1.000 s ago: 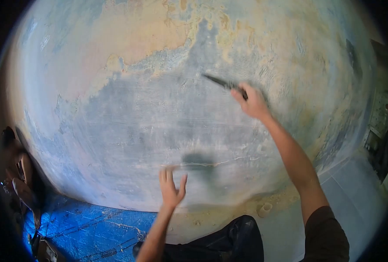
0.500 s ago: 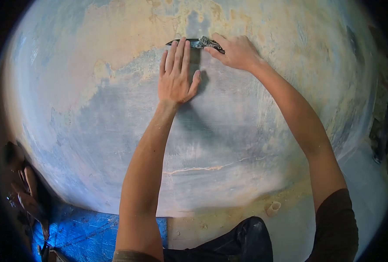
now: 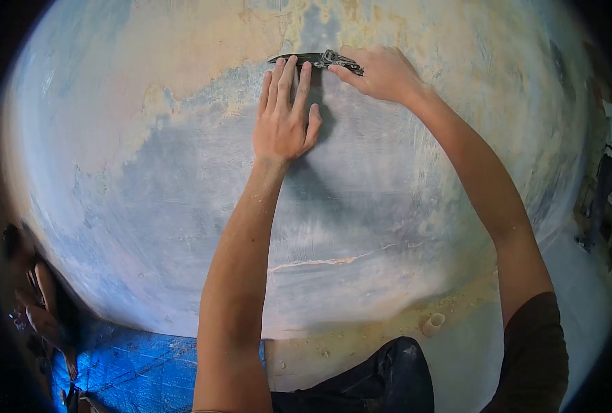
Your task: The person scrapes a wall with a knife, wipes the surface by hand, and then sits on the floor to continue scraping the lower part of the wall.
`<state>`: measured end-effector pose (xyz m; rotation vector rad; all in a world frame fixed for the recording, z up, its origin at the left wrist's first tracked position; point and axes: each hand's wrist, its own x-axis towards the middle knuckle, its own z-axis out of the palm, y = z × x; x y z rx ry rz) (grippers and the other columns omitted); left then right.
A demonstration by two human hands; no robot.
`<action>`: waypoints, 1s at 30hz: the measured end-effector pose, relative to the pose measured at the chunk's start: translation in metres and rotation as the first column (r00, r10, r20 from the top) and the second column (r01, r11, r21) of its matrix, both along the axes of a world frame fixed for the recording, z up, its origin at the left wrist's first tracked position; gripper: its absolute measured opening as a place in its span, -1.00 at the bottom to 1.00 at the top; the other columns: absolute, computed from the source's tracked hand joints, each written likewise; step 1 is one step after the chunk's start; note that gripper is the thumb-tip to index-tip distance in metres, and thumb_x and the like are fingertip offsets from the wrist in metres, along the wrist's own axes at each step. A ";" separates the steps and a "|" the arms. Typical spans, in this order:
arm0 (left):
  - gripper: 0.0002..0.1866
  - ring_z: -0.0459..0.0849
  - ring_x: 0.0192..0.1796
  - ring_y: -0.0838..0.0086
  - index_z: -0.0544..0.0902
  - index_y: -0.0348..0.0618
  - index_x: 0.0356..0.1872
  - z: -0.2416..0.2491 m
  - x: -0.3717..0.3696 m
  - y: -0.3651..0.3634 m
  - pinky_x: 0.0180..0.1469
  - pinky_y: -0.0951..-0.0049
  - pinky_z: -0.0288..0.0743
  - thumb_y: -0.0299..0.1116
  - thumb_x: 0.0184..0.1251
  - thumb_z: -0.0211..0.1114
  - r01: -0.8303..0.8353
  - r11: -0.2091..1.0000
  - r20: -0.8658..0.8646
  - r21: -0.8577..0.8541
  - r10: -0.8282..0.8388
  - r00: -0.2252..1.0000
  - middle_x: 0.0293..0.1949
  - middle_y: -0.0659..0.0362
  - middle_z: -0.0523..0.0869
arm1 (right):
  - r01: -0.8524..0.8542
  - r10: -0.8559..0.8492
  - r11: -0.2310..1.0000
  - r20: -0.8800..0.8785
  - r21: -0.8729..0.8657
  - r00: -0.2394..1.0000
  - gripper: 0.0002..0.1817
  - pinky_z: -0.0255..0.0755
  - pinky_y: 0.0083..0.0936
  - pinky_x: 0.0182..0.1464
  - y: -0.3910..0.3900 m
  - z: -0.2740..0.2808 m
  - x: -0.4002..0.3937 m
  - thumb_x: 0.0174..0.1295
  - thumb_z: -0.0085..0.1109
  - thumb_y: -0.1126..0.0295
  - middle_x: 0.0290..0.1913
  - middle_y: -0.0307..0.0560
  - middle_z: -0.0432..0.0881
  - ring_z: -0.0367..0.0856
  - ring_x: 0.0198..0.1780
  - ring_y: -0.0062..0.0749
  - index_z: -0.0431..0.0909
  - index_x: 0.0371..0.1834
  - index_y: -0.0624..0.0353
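My right hand (image 3: 381,72) is closed around the handle of a multi-tool (image 3: 340,62), its dark knife blade (image 3: 299,60) unfolded and pointing left. The blade lies sideways against a large curved surface (image 3: 202,179) with patchy blue-grey, cream and pinkish colouring. My left hand (image 3: 282,127) is stretched out with fingers apart, the fingertips pressing on the blade from below. Its palm faces the surface, and the thumb stands off to the right. A pale crack (image 3: 319,263) runs across the lower part of the surface.
At the far left another person (image 3: 44,303) crouches beside the curved surface. A blue tarp (image 3: 140,372) covers the floor at lower left. My knee (image 3: 402,372) is close to the surface's base, near a small pale cup-like object (image 3: 432,324). Blurred clutter (image 3: 602,186) lines the right edge.
Both hands and the multi-tool have shifted slightly to the right. The blade looks darker, its angle a little changed, and my left fingers are spread somewhat wider.
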<state>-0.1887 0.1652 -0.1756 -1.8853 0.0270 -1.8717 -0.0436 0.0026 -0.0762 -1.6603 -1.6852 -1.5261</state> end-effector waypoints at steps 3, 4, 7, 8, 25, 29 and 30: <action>-0.29 0.23 0.61 0.03 0.29 -0.10 0.59 -0.001 0.001 0.001 0.63 -0.03 0.06 -0.26 0.40 0.11 0.014 1.000 -0.002 -0.012 -0.014 1.000 0.56 -0.08 0.29 | 0.038 -0.038 0.999 -0.033 0.013 0.999 -0.47 0.60 -0.06 -0.30 -0.002 -0.006 -0.008 0.45 0.02 -0.23 -0.52 0.05 0.71 0.75 -0.39 0.04 0.67 -0.02 0.00; -0.28 0.20 0.63 0.05 0.27 -0.11 0.60 -0.001 0.002 0.003 0.65 -0.01 0.03 -0.24 0.40 0.11 -0.007 1.000 -0.007 -0.020 0.006 1.000 0.57 -0.07 0.27 | 0.056 -0.055 0.998 -0.043 0.016 0.998 -0.47 0.60 -0.06 -0.30 -0.002 -0.007 -0.011 0.44 0.02 -0.23 -0.52 0.05 0.71 0.75 -0.39 0.03 0.67 -0.02 0.01; -0.26 0.12 0.66 0.10 0.23 -0.12 0.61 -0.002 0.003 0.005 0.68 0.03 -0.06 -0.19 0.41 0.08 -0.060 0.997 -0.027 -0.038 0.059 0.998 0.60 -0.05 0.21 | 0.039 -0.038 0.999 -0.092 0.002 0.995 -0.47 0.61 -0.06 -0.29 -0.003 -0.011 -0.015 0.44 0.03 -0.21 -0.51 0.06 0.72 0.76 -0.38 0.03 0.68 -0.02 0.01; -0.26 0.11 0.66 0.10 0.22 -0.12 0.62 -0.002 0.003 0.005 0.69 0.03 -0.07 -0.18 0.41 0.08 -0.070 0.997 -0.032 -0.042 0.069 0.997 0.60 -0.04 0.21 | 0.047 -0.046 0.999 -0.092 0.014 0.995 -0.48 0.61 -0.06 -0.28 -0.002 -0.013 -0.017 0.44 0.04 -0.21 -0.50 0.06 0.72 0.77 -0.37 0.04 0.68 -0.02 0.01; -0.22 0.12 0.65 -0.02 0.17 -0.21 0.62 -0.002 -0.002 0.002 0.66 -0.03 -0.01 -0.19 0.40 0.09 0.014 1.000 -0.039 -0.027 -0.015 0.999 0.59 -0.16 0.16 | 0.089 -0.079 0.995 -0.172 0.052 0.982 -0.49 0.57 -0.05 -0.28 -0.013 -0.022 -0.048 0.42 0.10 -0.14 -0.48 0.12 0.72 0.74 -0.36 0.10 0.71 -0.08 0.11; -0.19 0.11 0.65 0.03 0.15 -0.20 0.63 -0.003 -0.001 0.004 0.68 0.06 -0.02 -0.19 0.37 0.12 -0.025 0.999 -0.029 -0.022 0.024 0.999 0.59 -0.16 0.16 | 0.115 -0.095 0.991 -0.225 0.075 0.970 -0.50 0.58 0.00 -0.25 -0.015 -0.029 -0.058 0.44 0.08 -0.13 -0.46 0.15 0.72 0.74 -0.36 0.14 0.69 -0.12 0.13; -0.20 0.12 0.65 0.02 0.16 -0.20 0.62 -0.003 -0.001 0.004 0.68 0.07 -0.01 -0.20 0.37 0.13 -0.027 0.999 -0.029 -0.018 0.027 0.999 0.59 -0.16 0.17 | 0.129 -0.107 0.989 -0.235 0.078 0.966 -0.50 0.58 0.01 -0.24 -0.015 -0.032 -0.060 0.45 0.07 -0.12 -0.45 0.16 0.73 0.74 -0.36 0.15 0.69 -0.12 0.14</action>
